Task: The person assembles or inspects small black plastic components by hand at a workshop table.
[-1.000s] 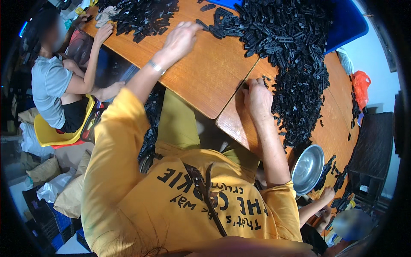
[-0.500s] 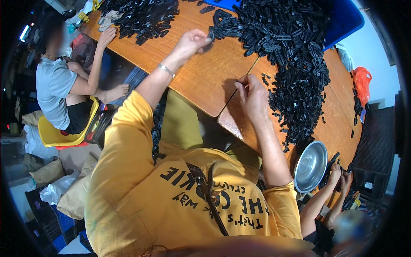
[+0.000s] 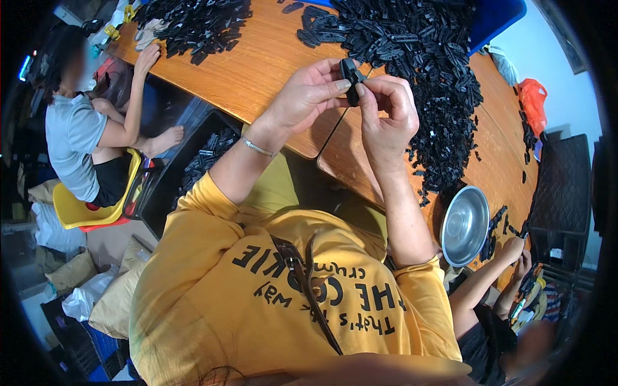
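Above the wooden table [image 3: 277,61], both my hands meet at a black plastic clip-like part [image 3: 351,78]. My left hand [image 3: 308,96] grips it between thumb and fingers. From the other side my right hand [image 3: 391,119] pinches at the part with thumb and forefinger; whether a smaller piece is in that pinch is hidden. Beyond my hands spreads a large heap of long black plastic parts [image 3: 402,42]. To the right of my right hand it runs into a heap of much smaller black pieces [image 3: 444,138].
A metal bowl [image 3: 465,225] sits near the right table edge. A blue bin [image 3: 496,22] and red plastic bag [image 3: 532,103] are farther back. Another black heap [image 3: 199,29] lies far left, by a seated person [image 3: 77,128]. A black crate [image 3: 206,154] holds parts; another person's hands [image 3: 515,251] work lower right.
My left hand has come back from the long-part heap with a black part, and my right hand has lifted from the table edge; they now meet at that part.
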Tool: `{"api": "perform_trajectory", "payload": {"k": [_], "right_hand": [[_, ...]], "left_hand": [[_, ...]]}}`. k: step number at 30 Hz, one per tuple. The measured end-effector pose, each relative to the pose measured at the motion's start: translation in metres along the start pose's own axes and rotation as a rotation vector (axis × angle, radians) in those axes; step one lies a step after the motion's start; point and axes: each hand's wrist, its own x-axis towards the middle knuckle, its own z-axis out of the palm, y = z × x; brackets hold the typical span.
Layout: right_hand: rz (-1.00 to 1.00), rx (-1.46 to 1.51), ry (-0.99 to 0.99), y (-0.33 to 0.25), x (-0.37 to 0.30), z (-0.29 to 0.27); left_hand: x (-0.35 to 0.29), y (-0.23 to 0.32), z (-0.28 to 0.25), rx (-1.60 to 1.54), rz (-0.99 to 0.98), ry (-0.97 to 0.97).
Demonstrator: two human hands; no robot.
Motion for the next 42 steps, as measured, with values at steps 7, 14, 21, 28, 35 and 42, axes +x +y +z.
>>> {"api": "perform_trajectory", "payload": {"k": [7, 14, 21, 28, 35, 42], "right_hand": [[-0.037, -0.085, -0.039, 0.005, -0.009, -0.005], [0.351, -0.064, -0.162, 0.016, -0.03, 0.0], [0.605, 0.008, -0.506, 0.039, -0.077, 0.034], [0.289, -0.484, -0.547, 0.076, -0.045, -0.035], [0.311, -0.802, -0.704, 0.111, -0.041, -0.051], [0.401, -0.558, -0.727, 0.102, -0.028, -0.05]], "left_hand": [[-0.002, -0.007, 0.003, 0.047, 0.058, 0.026], [-0.017, -0.016, 0.019, 0.549, 0.174, 0.125], [-0.062, -0.028, -0.041, 0.395, -0.076, 0.236], [-0.145, 0.062, -0.109, 1.504, -0.272, 0.132], [-0.008, 0.04, -0.114, 1.698, 0.147, 0.24], [0.119, 0.007, -0.173, 2.034, 0.361, 0.243]]}}
